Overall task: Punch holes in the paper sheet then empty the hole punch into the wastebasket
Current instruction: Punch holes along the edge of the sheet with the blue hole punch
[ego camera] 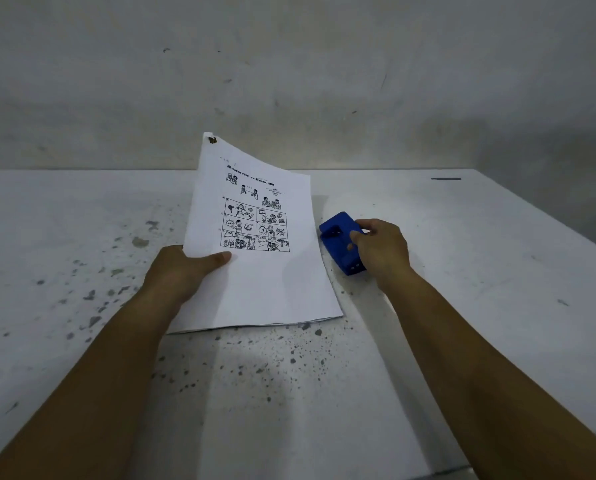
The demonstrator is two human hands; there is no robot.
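Observation:
A white paper sheet (255,216) printed with comic drawings is lifted at its left edge by my left hand (182,271), thumb on top; its far corner curls up and bears a dark mark. Under it lies a thin stack of more sheets (276,306) flat on the table. To the right stands a blue hole punch (340,239) on the table, with my right hand (381,249) gripping its right side. The wastebasket is not in view.
The white table (480,271) is speckled with dark chips, densest at the left and front middle. A grey wall rises behind its far edge. A small dark strip (445,178) lies at the far right.

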